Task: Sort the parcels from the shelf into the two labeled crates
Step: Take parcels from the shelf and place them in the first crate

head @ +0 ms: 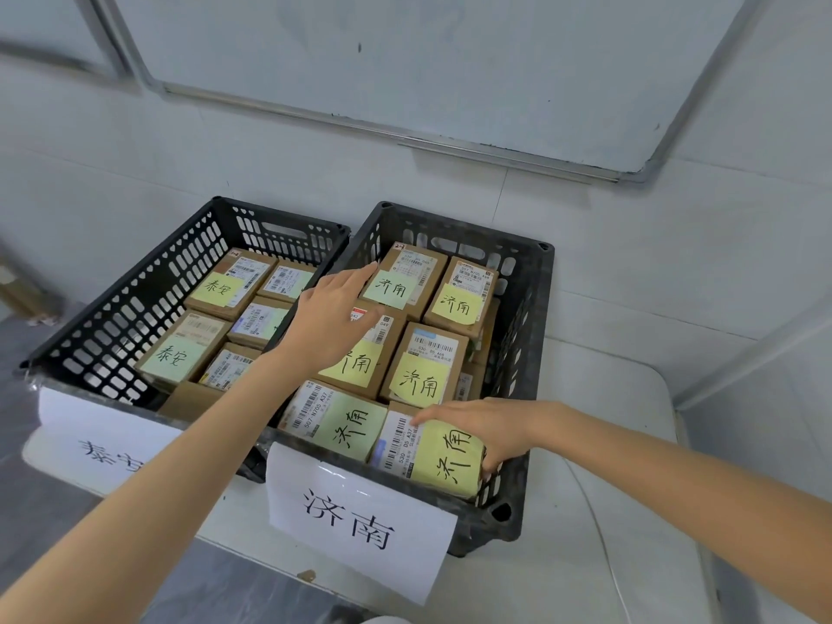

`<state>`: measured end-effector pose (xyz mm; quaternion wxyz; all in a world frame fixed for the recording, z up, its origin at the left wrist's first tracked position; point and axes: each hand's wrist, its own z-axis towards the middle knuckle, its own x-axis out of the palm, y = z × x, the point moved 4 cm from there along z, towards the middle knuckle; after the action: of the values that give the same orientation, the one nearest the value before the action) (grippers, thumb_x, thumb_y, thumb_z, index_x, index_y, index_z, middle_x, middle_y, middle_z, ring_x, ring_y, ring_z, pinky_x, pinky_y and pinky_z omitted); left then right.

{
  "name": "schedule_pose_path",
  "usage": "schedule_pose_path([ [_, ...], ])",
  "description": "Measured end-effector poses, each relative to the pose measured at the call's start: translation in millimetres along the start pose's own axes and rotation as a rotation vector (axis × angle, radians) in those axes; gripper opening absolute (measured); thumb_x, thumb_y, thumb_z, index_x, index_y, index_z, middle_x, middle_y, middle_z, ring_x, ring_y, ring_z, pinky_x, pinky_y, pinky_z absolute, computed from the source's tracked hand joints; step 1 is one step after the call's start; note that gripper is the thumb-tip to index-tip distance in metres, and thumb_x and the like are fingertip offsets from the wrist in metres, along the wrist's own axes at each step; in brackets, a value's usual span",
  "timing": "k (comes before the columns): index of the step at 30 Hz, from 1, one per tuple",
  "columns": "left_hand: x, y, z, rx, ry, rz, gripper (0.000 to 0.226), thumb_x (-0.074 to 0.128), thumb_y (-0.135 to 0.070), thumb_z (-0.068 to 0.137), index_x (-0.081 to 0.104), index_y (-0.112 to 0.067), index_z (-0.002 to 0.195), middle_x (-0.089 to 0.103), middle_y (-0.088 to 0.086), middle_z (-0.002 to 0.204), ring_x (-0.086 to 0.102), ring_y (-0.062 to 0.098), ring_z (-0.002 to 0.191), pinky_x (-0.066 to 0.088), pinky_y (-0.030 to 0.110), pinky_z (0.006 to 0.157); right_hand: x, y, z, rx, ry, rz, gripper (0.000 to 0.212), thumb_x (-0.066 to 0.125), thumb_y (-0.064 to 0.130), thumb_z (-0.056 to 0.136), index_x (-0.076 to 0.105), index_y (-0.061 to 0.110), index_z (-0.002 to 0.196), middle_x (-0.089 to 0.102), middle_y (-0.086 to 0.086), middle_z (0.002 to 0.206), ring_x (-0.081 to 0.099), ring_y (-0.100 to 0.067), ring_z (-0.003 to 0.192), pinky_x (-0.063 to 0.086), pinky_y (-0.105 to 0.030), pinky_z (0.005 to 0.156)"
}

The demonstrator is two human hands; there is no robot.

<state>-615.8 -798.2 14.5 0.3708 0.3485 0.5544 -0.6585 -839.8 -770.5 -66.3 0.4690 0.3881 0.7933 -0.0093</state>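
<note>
Two black slotted crates stand side by side on a white table. The left crate and the right crate each carry a white paper label on the front. Both hold several brown cardboard parcels with green or yellow sticky notes. My right hand grips the parcel with a yellow note at the right crate's near right corner, fingers curled round its far and right edges. My left hand hovers open with straight fingers over the parcels in the right crate's far left part, near a parcel with a green note.
The white table has bare surface to the right of the crates and in front of them. A tiled wall stands close behind the crates, with a whiteboard above. Grey floor shows at the lower left.
</note>
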Motion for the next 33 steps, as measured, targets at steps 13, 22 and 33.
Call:
schedule_pose_path([
  [13,-7,-3,-1,0.076,0.020,-0.002,0.061,0.050,-0.036,0.098,0.025,-0.026,0.152,0.037,0.001,0.153,0.027,0.023,0.143,0.021,0.051,0.115,-31,5,-21,0.198,-0.071,0.023,0.093,0.079,0.012,0.080,0.024,0.029,0.153,0.033,0.003,0.154,0.035,-0.020,0.140,0.039,-0.040,0.110],
  [22,-24,-10,0,0.175,-0.028,0.122,0.064,0.047,-0.046,0.098,0.021,-0.026,0.154,0.031,-0.001,0.157,0.022,0.023,0.145,0.017,0.047,0.116,-94,27,-34,0.453,-0.616,-0.010,0.064,0.060,0.035,0.096,0.031,0.023,0.152,0.044,-0.004,0.149,0.041,-0.024,0.136,0.042,-0.048,0.107],
  [33,-73,9,-35,0.143,-0.126,0.169,0.077,0.041,-0.061,0.094,0.015,-0.024,0.156,0.021,-0.002,0.161,0.016,0.023,0.148,0.011,0.043,0.119,-128,90,-33,0.563,-0.980,0.091,0.091,0.059,0.059,0.089,0.011,0.025,0.158,0.024,-0.003,0.162,0.026,-0.028,0.146,0.030,-0.049,0.113],
])
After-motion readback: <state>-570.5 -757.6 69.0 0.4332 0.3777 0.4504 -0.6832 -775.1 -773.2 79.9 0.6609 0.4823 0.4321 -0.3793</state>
